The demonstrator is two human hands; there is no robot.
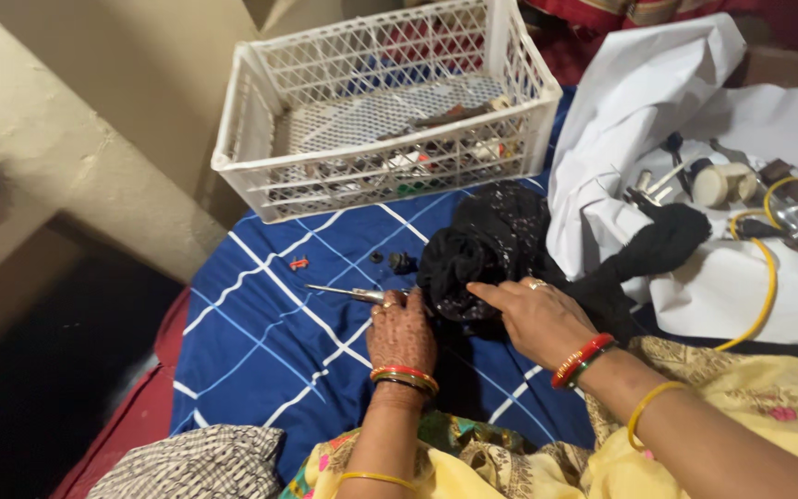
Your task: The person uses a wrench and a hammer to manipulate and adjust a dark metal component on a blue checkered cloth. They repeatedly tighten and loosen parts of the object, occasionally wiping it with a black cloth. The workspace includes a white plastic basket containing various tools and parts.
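My left hand (401,334) grips a slim metal tool (348,293) whose point sticks out to the left over the blue checked sheet (270,342). My right hand (538,319) rests on a bunched black cloth (487,248), index finger stretched toward the left hand. Both wrists wear red, green and gold bangles. Two small dark parts (397,261) and a tiny red piece (298,263) lie on the sheet just beyond the tool.
A white plastic lattice crate (251,111) with mixed small items stands at the back. To the right, white paper (658,92) carries metal parts, a white spool (715,184), a yellow cable (768,277) and a black sock-like cloth (662,242). A beige wall is on the left.
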